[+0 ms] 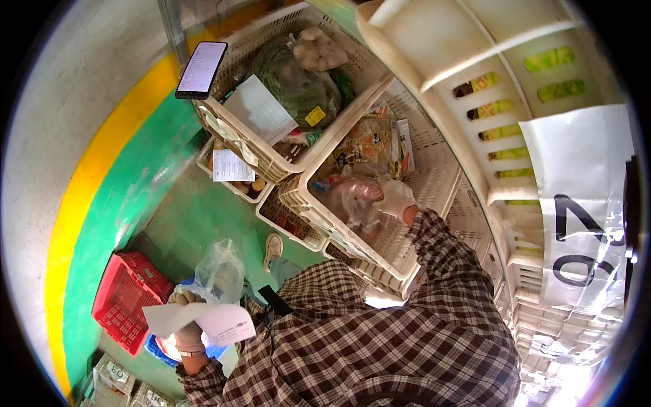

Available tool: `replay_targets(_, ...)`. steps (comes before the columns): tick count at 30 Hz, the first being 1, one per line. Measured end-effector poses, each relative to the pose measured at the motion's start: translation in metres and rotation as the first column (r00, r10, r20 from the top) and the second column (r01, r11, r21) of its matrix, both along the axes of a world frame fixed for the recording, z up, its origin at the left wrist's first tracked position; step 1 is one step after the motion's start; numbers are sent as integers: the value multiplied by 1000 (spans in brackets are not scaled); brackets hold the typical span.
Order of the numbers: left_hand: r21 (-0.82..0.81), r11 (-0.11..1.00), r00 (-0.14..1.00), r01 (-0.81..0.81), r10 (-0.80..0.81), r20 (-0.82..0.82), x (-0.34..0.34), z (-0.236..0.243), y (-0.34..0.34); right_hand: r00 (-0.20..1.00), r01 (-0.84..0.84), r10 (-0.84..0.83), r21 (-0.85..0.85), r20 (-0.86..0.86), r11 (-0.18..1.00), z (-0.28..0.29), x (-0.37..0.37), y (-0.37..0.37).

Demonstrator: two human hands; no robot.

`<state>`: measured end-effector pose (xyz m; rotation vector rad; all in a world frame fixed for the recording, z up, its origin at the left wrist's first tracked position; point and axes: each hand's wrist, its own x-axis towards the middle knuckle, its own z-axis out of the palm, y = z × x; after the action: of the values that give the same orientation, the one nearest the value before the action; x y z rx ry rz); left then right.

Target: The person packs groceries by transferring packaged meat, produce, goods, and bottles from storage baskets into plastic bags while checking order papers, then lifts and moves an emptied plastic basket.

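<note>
My right hand [395,199], in a white glove, reaches into a cream plastic crate [400,261] right of centre. Its fingers close on a clear plastic bag [354,198] with something pinkish inside; the exact contents cannot be made out. Behind that bag lie yellowish printed packets [369,142]. At the lower left, my left hand [189,338], also gloved, grips a white printed paper [207,321]. The sheet hides part of its fingers. Just beyond that hand is a crumpled clear plastic bag [220,271]; whether the hand holds it too is unclear.
Another cream crate [298,163] holds bagged green vegetables [298,81] and a paper sheet [261,108]. A phone [201,70] sits at its corner. Smaller crates [291,224] stand below. A red basket [129,298] is at left. Tall crate walls [441,95] rise at right.
</note>
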<state>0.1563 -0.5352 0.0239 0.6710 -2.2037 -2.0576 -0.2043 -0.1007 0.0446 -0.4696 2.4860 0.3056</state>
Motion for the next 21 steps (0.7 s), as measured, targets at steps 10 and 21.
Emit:
replay_targets(10, 851, 512, 964, -116, 264, -27, -35, 12, -37, 864, 334, -499, -670, -63, 663, 80, 41, 71)
replay_targets(21, 744, -182, 765, 643, 101, -636, -85, 27, -19, 828, 138, -278, -658, 487, -740, 122, 89, -11)
